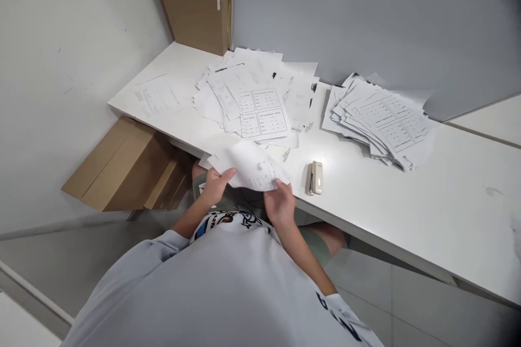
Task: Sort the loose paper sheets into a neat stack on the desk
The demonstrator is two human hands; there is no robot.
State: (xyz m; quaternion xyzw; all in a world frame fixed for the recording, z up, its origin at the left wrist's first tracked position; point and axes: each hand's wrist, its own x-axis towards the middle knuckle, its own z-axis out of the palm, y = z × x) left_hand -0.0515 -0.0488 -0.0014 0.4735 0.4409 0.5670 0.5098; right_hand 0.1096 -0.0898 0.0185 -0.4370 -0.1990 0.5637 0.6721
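Several printed sheets of paper (248, 165) are held between my two hands at the table's front edge, over my lap. My left hand (216, 184) grips their left side, thumb on top. At their right lower corner, my right hand (280, 200) pinches the paper, palm turned up. The sheets bend slightly, and the fingers beneath them are hidden. Just beyond them lies a spread-out heap of printed papers (262, 114). A small beige stapler (315, 178) rests on the table to the right of my right hand.
A second, thicker stack of papers (382, 119) sits farther right on the white table (456, 195). One single sheet (157, 96) lies at the left. Cardboard boxes (195, 16) stand at the back corner, and another carton (118, 168) is beside the table's left end.
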